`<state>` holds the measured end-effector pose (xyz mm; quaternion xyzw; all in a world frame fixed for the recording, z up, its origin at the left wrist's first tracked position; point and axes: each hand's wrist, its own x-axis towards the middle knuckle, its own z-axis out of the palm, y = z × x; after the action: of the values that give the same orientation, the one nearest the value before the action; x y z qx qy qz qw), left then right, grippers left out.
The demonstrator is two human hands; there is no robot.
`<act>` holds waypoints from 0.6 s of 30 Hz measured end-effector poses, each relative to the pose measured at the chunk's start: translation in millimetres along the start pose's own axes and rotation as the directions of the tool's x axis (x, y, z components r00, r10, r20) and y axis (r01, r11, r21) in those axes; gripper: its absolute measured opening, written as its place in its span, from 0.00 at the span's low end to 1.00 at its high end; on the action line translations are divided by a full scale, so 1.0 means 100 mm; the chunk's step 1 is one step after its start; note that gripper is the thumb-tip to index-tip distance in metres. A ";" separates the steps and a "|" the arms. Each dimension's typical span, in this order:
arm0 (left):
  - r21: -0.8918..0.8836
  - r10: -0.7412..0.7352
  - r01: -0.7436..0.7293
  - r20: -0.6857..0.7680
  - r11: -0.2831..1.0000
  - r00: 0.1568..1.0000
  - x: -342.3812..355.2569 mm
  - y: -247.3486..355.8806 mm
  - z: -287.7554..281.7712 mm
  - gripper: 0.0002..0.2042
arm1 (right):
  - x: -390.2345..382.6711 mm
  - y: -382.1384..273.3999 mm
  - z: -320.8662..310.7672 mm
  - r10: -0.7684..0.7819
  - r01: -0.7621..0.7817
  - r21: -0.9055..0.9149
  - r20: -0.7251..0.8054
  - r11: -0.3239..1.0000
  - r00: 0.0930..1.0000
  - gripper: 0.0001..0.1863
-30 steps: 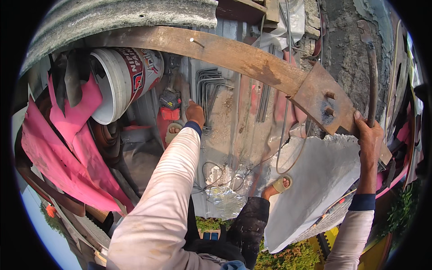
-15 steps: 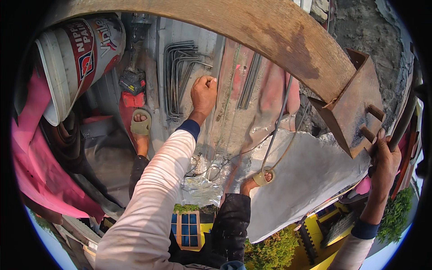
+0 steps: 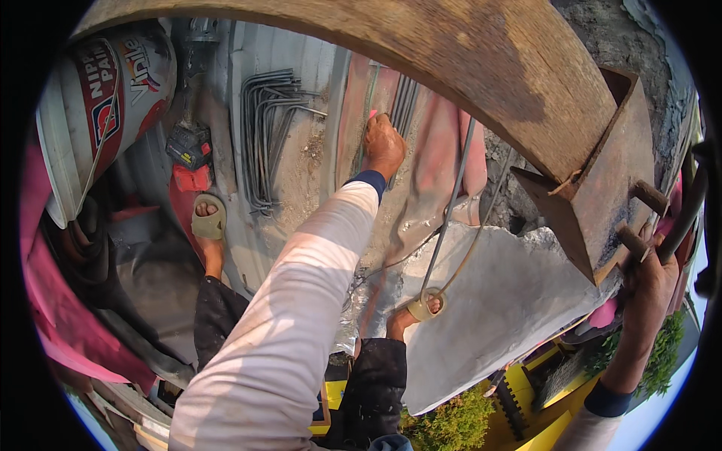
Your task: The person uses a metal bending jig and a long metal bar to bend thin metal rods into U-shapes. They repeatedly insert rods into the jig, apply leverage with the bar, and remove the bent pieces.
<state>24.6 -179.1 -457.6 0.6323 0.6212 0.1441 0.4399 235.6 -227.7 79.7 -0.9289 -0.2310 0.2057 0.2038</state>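
Note:
My left hand [image 3: 385, 146] reaches down onto a bundle of straight steel rods [image 3: 404, 105]. Its fingers are curled closed against them; whether they pinch a rod is hidden by the hand. To its left lie several bent, hooked steel rods [image 3: 259, 143]. At the right, my right hand [image 3: 653, 282] is closed beside a rusty peg [image 3: 632, 239] on a steel angle bracket [image 3: 605, 180]. What its fingers grip is hidden. The bracket sits at the end of a curved-looking wooden beam [image 3: 481, 68]. A dark bar [image 3: 686, 207] meets that hand from above.
A white paint bucket [image 3: 113, 113] lies tipped at upper left, near a power tool with a red-and-black battery [image 3: 189, 154]. Pink sheeting [image 3: 75, 331] borders the left. My sandalled feet straddle a grey slab and metal sheets [image 3: 496, 301]. Two long thin rods [image 3: 451, 207] lean by my right foot.
My left hand has moved right, from beside the bent rods onto the straight ones. The whole view has shifted a little; my right hand stays by the bracket.

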 end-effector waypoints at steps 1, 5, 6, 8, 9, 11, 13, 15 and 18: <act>0.014 -0.013 0.012 0.068 1.000 0.998 -0.02 0.01 -0.09 0.15 | 0.00 -0.01 0.02 0.031 -0.029 0.036 -0.034 0.999 0.999 0.13; -0.043 -0.118 0.124 0.113 0.991 0.986 -0.11 0.15 -0.46 0.20 | -0.06 -0.04 0.10 -0.018 0.015 -0.039 -0.069 0.999 0.997 0.22; -0.027 -0.098 0.101 0.105 0.994 0.990 -0.07 0.19 -0.52 0.21 | -0.07 -0.05 0.10 -0.022 0.013 -0.108 -0.083 0.994 0.996 0.22; -0.017 -0.132 0.135 0.119 0.991 0.984 0.02 0.25 -0.54 0.24 | -0.08 -0.05 0.10 -0.055 0.040 -0.159 -0.087 0.986 0.995 0.20; -0.039 -0.116 0.119 0.078 0.992 0.990 0.11 0.28 -0.50 0.23 | -0.08 -0.05 0.10 -0.072 0.053 -0.186 -0.095 0.981 0.993 0.20; -0.018 -0.175 0.179 0.123 0.984 0.977 0.16 0.27 -0.35 0.19 | -0.08 -0.05 0.08 -0.075 0.063 -0.140 -0.079 0.988 0.994 0.22; 0.051 -0.100 0.097 0.068 0.994 0.993 0.16 0.21 -0.20 0.16 | -0.07 -0.04 0.06 0.013 -0.013 -0.005 -0.057 1.000 0.998 0.20; 0.060 -0.019 0.019 -0.002 0.998 1.000 0.06 0.12 -0.11 0.13 | -0.05 0.00 0.09 -0.053 0.055 0.026 -0.068 0.998 0.996 0.18; -0.023 0.022 -0.024 -0.089 0.999 0.996 -0.09 0.06 -0.14 0.08 | -0.02 0.02 0.10 -0.048 0.049 0.024 -0.060 0.999 0.997 0.17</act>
<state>16.8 -181.1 -441.4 0.6272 0.6311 0.1842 0.4177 229.7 -227.7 71.6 -0.9261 -0.2446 0.1759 0.2272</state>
